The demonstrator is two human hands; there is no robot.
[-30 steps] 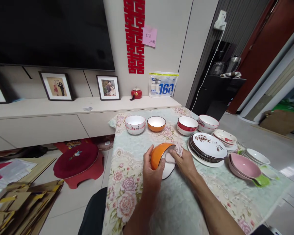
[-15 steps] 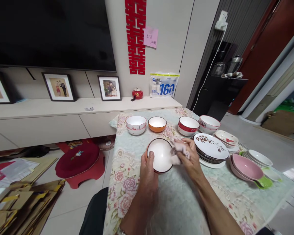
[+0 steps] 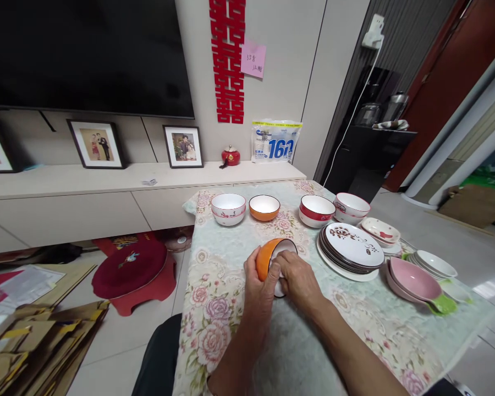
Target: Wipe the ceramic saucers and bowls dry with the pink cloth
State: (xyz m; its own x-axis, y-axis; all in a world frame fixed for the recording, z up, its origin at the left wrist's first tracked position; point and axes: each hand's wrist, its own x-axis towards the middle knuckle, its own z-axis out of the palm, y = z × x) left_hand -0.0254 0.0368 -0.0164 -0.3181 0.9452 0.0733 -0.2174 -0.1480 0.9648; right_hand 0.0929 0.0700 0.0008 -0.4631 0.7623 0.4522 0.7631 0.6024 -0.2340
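An orange bowl [image 3: 267,256] with a white inside and dark rim is tilted on its side, its opening facing right. My left hand [image 3: 259,289] grips it from the left, thumb near the rim. The curled fingers of my right hand [image 3: 300,279] reach into the bowl's opening. They close over the pale cloth, which is almost wholly hidden behind them. Just beyond stand a second orange bowl [image 3: 264,208] and a stack of white bowls [image 3: 228,210]. Right of my right hand lies a stack of plates [image 3: 352,247] with a brown floral pattern.
On the floral tablecloth [image 3: 218,335] are red-banded bowls [image 3: 315,212], another bowl stack [image 3: 351,208], small dishes [image 3: 380,231], pink pans [image 3: 414,280] with green handles and white saucers [image 3: 435,264]. A red stool [image 3: 134,275] and flattened cardboard [image 3: 37,346] occupy the floor at left.
The bowl has turned from facing up to lying on its side, showing its orange outside. My right hand has moved left with the cloth, from beside the rim into the bowl.
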